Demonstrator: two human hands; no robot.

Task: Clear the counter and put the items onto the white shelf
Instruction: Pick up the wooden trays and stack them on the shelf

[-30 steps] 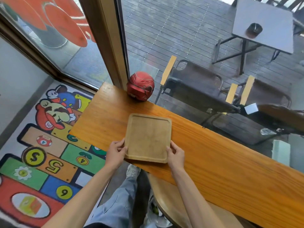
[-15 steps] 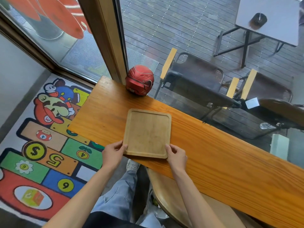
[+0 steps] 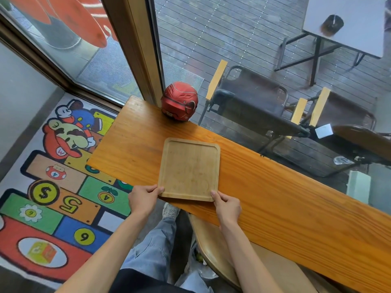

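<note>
The wooden tray [image 3: 189, 169] is gripped at its two near corners, and the near edge looks lifted just clear of the counter [image 3: 275, 191], a thin shadow showing beneath it, so the pick-up is judged to be only beginning. The left hand [image 3: 143, 200] is curled round the tray's near-left corner, thumb laid on the rim; the right hand [image 3: 227, 207] is pinched on the near-right corner, fingers tucked under. The tray is seen as a pale, square-ish board with rounded corners and a shallow raised lip, its bare surface faintly scuffed, nothing carried on it. It is placed at the counter's front edge, toward the left end. Beyond the tray, at the counter's far edge against the window, a red helmet [image 3: 179, 101] is left standing, well apart from the tray. No white shelf is shown, so nothing can be counted as delivered: the tray and likely the helmet are yet to be carried.
</note>
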